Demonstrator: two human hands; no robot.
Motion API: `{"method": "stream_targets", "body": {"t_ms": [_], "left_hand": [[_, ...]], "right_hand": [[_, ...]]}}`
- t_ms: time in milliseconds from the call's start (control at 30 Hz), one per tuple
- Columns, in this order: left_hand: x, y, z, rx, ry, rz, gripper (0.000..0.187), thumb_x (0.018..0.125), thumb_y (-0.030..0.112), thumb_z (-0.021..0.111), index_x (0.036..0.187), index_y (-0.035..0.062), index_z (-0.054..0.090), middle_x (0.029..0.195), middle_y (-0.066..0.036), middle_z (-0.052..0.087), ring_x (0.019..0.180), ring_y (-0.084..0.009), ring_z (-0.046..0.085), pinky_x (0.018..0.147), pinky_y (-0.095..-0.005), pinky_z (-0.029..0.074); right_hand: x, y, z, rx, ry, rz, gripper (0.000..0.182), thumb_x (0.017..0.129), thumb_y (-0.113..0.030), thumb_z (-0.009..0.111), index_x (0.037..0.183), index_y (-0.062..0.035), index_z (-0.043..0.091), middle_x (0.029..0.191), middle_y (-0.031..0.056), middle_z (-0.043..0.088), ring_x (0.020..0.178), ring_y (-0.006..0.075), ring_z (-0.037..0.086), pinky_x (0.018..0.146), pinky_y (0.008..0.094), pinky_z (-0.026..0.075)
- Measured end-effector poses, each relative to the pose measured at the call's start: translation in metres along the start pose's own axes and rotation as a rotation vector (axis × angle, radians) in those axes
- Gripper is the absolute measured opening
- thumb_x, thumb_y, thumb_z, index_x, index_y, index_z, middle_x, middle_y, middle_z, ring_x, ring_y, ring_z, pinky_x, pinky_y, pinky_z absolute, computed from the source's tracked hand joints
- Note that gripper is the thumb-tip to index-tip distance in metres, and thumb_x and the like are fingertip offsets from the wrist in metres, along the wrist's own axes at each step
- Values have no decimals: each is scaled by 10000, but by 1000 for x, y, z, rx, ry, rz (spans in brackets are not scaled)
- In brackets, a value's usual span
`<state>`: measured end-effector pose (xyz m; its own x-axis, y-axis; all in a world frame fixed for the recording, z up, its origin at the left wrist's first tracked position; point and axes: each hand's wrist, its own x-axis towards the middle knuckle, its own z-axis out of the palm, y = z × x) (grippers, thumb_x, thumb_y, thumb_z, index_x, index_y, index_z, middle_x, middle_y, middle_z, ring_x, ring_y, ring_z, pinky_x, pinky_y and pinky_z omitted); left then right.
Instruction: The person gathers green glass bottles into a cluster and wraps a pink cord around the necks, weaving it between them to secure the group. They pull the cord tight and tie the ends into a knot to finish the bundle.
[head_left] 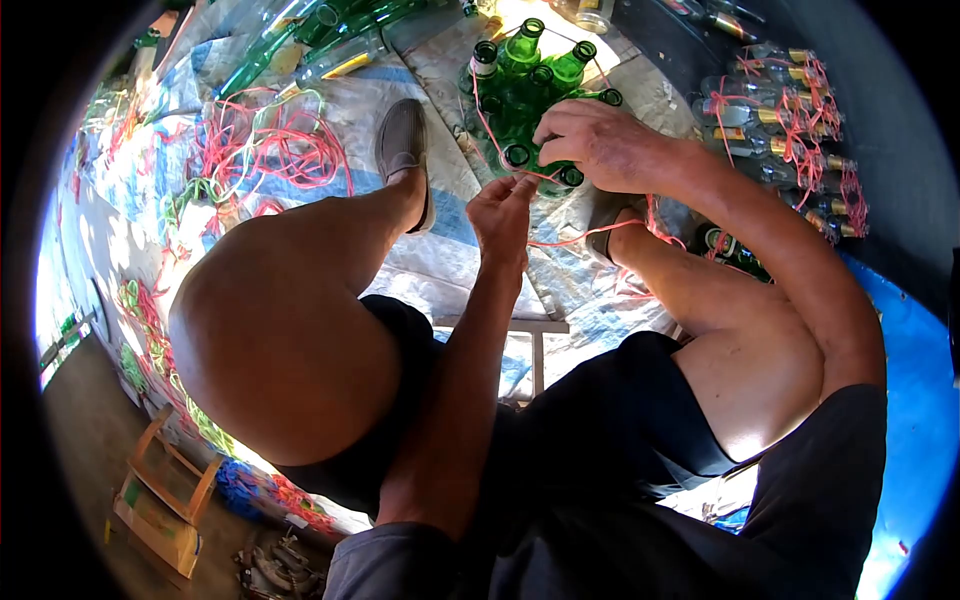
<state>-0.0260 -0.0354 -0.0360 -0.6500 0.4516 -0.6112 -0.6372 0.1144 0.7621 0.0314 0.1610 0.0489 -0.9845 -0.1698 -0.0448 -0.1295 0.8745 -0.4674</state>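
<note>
Sitting with my knees wide apart, I look down over my dark shorts (610,420) at the lower middle of the frame, with a grey sleeve (820,470) at lower right. A narrow bar (500,325) shows between my thighs. Just above the centre of the frame, my left hand (498,215) has thumb and forefinger together, clamped on a pink string (542,176). My right hand (600,145) arches in from the right, its bent fingers reaching over the near bottles; I cannot tell whether their tips are clamped on anything. The green bottles (520,105) stand upright in a tight cluster at the top centre, and the string runs around their necks. A loose length trails from near my left hand toward my right leg.

My left shoe (402,140) rests on a blue and white sheet (435,265), to the left of the cluster; my right shoe (600,240) is partly hidden below it. A dark bottle (735,250) lies beside my right leg.

Farther out, a tangle of pink strands (270,145) lies at upper left, below some lying bottles (350,60). Clear bottles (770,100), bound with pink ties (795,130), fill the upper right. A wooden chair (200,487) is at lower left.
</note>
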Motion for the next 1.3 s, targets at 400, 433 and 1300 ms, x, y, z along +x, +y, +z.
{"method": "stream_targets", "body": {"t_ms": [400,433,1300], "left_hand": [[6,-1,10,0,115,-25,226,876,131,827,868,-84,760,740,16,646,668,-63,508,591,-256,386],[7,-2,10,0,121,-34,231,876,134,826,861,-87,759,734,19,642,666,-64,504,591,-257,386],[-1,-8,20,-125,-33,171,250,1017,159,724,851,-28,733,680,82,542,598,-19,390,520,-254,250]], "right_hand": [[17,-4,-4,37,-277,112,442,745,78,615,1064,-168,797,1008,23,614,1110,257,536,1016,386,399],[21,-5,-6,24,-318,126,437,751,73,621,1067,-173,796,1005,22,607,1108,256,533,1010,387,396],[21,-8,-36,-304,-101,-19,107,700,-101,742,797,-92,784,1054,33,605,1070,234,571,910,400,469]]}}
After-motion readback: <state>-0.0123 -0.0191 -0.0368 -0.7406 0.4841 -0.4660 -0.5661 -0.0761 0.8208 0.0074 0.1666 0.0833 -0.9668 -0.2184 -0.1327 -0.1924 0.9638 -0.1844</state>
